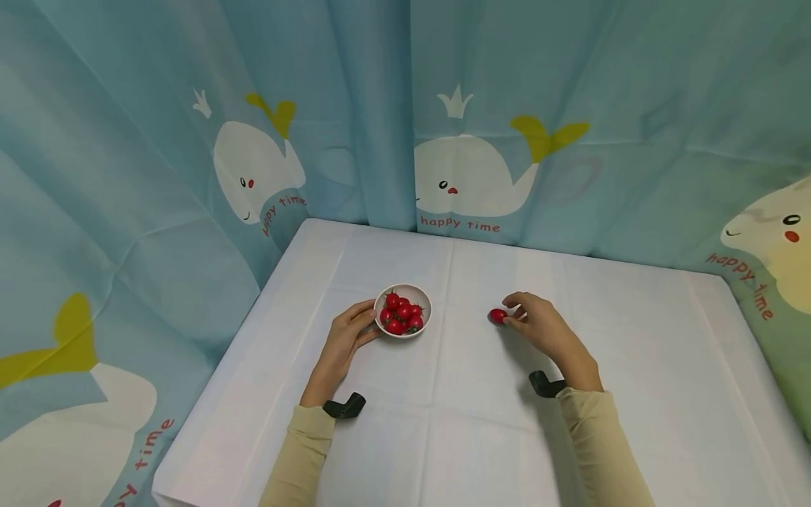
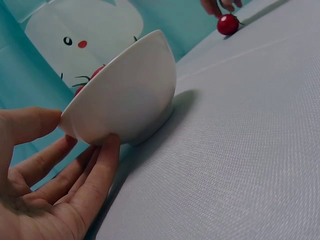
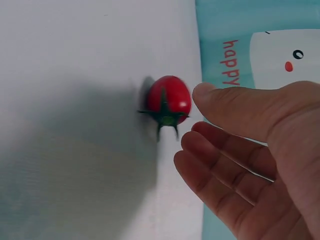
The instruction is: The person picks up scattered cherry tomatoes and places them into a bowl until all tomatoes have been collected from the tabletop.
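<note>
A white bowl point(image 1: 403, 335) with several red cherry tomatoes point(image 1: 404, 311) in it stands on the table, left of the middle. My left hand point(image 1: 348, 336) holds it from the left side; in the left wrist view the thumb is at the rim and the fingers touch the lower wall. One cherry tomato point(image 3: 170, 100) with a green calyx lies by itself on the cloth, right of the bowl. Just beside it is my right hand point(image 1: 541, 325). In the right wrist view the thumb tip is very near the tomato, with the fingers loosely bent and nothing between them.
A white cloth point(image 1: 469, 451) covers the table. Blue curtains point(image 1: 380, 105) with printed whales hang along the back and the left side. Each wrist carries a small dark camera mount, one on the left point(image 1: 345, 406) and one on the right point(image 1: 545, 384).
</note>
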{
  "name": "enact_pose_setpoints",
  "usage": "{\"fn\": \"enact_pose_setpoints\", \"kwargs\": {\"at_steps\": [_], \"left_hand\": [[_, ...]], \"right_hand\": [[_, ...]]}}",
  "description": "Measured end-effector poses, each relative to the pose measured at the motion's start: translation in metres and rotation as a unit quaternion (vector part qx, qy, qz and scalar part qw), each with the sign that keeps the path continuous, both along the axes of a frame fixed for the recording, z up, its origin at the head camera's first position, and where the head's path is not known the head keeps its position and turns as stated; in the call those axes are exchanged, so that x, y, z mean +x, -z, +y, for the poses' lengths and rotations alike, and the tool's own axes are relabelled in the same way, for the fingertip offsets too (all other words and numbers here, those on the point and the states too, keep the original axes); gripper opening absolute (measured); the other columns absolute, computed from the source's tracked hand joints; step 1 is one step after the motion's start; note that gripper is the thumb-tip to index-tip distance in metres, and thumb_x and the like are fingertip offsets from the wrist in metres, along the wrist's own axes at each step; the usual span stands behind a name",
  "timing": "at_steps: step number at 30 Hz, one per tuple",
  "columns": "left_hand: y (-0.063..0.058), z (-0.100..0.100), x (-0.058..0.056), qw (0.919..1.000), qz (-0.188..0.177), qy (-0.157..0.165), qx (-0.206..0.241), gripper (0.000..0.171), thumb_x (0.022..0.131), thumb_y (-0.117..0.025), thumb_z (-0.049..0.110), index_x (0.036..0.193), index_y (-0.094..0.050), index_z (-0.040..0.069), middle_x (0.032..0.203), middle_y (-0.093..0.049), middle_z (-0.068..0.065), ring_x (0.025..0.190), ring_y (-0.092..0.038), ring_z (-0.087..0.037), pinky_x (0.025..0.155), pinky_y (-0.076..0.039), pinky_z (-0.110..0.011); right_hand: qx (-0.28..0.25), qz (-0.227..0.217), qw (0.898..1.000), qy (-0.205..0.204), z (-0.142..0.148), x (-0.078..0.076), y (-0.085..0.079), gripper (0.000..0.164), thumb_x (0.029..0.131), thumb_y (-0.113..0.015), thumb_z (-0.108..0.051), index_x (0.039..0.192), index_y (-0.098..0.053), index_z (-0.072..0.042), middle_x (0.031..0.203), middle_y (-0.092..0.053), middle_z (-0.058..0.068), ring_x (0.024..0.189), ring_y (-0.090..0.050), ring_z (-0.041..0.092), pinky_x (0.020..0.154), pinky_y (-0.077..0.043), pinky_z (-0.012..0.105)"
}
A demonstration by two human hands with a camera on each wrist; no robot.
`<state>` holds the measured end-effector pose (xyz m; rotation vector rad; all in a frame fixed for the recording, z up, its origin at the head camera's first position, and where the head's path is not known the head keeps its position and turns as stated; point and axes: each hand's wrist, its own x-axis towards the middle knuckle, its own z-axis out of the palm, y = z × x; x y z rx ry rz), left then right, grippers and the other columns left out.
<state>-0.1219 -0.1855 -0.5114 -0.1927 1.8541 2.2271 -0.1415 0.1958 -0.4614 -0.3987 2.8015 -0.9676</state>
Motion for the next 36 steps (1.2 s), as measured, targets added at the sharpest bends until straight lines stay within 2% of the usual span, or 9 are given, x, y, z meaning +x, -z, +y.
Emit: {"fn": "enact_pose_setpoints", "kwargs": {"at_steps": [10, 17, 24, 29, 36], "left_hand": [[0.001, 0.000, -0.001, 1.0000, 0.002, -0.004, 0.002, 0.043, 0.108, -0.058, 0.016, 0.148, -0.053, 0.002, 0.153, -0.050, -0.017, 0.141, -0.052, -0.028, 0.101, -0.061, -0.028], [0.001, 0.000, 0.000, 1.0000, 0.004, 0.002, 0.007, 0.045, 0.109, -0.057, 0.015, 0.150, -0.051, 0.000, 0.157, -0.046, -0.018, 0.144, -0.048, -0.030, 0.102, -0.061, -0.029], [0.000, 0.000, 0.001, 1.0000, 0.004, 0.008, 0.000, 0.044, 0.109, -0.057, 0.018, 0.150, -0.052, 0.003, 0.159, -0.045, -0.013, 0.145, -0.049, -0.029, 0.102, -0.061, -0.028], [-0.001, 0.000, 0.002, 1.0000, 0.001, 0.001, 0.003, 0.043, 0.108, -0.057, 0.016, 0.149, -0.053, 0.002, 0.157, -0.047, -0.015, 0.144, -0.050, -0.029, 0.102, -0.061, -0.028], [0.000, 0.000, 0.001, 1.0000, 0.004, -0.002, 0.003, 0.044, 0.109, -0.057, 0.016, 0.150, -0.052, 0.000, 0.156, -0.047, -0.019, 0.144, -0.050, -0.030, 0.102, -0.061, -0.028]], "right_hand": [[-0.007, 0.003, 1.000, 0.004, -0.002, -0.001, 0.016, 0.034, 0.095, -0.073, -0.002, 0.127, -0.063, 0.006, 0.120, -0.070, 0.025, 0.097, -0.069, 0.033, 0.085, -0.062, 0.048], [-0.009, 0.028, 1.000, -0.003, -0.004, -0.002, 0.025, 0.034, 0.093, -0.074, -0.002, 0.125, -0.066, 0.002, 0.112, -0.070, 0.022, 0.090, -0.066, 0.028, 0.081, -0.060, 0.043], [-0.007, 0.025, 1.000, -0.001, -0.005, -0.005, 0.028, 0.033, 0.094, -0.074, -0.003, 0.125, -0.066, 0.002, 0.111, -0.069, 0.021, 0.091, -0.065, 0.028, 0.083, -0.060, 0.046], [-0.020, 0.019, 1.000, -0.010, -0.013, -0.007, 0.027, 0.032, 0.094, -0.074, -0.004, 0.125, -0.065, 0.002, 0.112, -0.070, 0.021, 0.093, -0.067, 0.030, 0.085, -0.061, 0.047], [-0.028, 0.023, 0.999, -0.025, -0.032, -0.013, 0.020, 0.031, 0.095, -0.073, -0.004, 0.124, -0.066, 0.001, 0.110, -0.071, 0.018, 0.093, -0.066, 0.028, 0.084, -0.060, 0.042]]}}
